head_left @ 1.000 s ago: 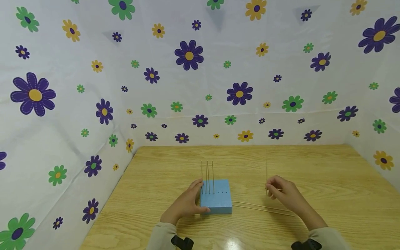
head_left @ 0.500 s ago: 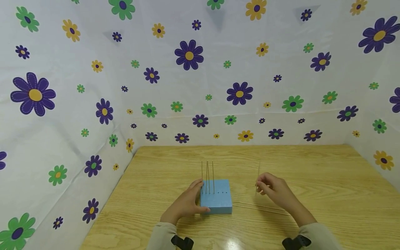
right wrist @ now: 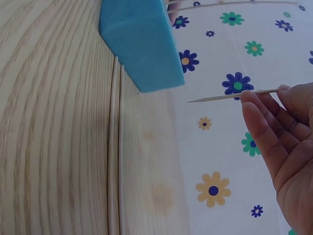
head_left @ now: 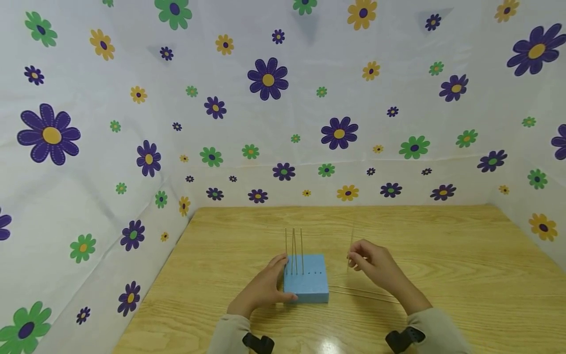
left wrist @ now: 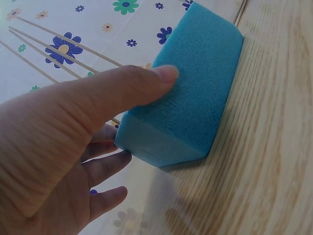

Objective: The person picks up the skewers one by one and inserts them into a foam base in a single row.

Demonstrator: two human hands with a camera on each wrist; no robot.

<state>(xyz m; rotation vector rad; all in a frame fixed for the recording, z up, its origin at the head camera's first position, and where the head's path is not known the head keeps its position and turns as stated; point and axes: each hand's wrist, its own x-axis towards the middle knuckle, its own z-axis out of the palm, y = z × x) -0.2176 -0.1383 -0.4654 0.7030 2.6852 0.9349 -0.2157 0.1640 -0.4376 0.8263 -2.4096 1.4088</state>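
Observation:
A light-blue foam block (head_left: 311, 286) lies flat on the wooden table. Several thin wooden skewers (head_left: 302, 250) stand in a row in its left half, and three small holes show to their right. My left hand (head_left: 258, 295) grips the block at its left side, thumb on the front face, as the left wrist view confirms. To the right of the block, my right hand (head_left: 376, 265) pinches another skewer (right wrist: 215, 98) between thumb and fingers, held nearly upright above the table. Its pointed end sticks out past the fingertips, apart from the block.
Two loose skewers (head_left: 367, 293) lie side by side on the table (head_left: 486, 275), running rightward from the block under my right forearm. A white cloth (head_left: 247, 128) with printed flowers surrounds the table at the back and sides.
My right hand has moved left towards the block, carrying the pinched skewer, which now leans slightly. The left hand and the block have stayed in place.

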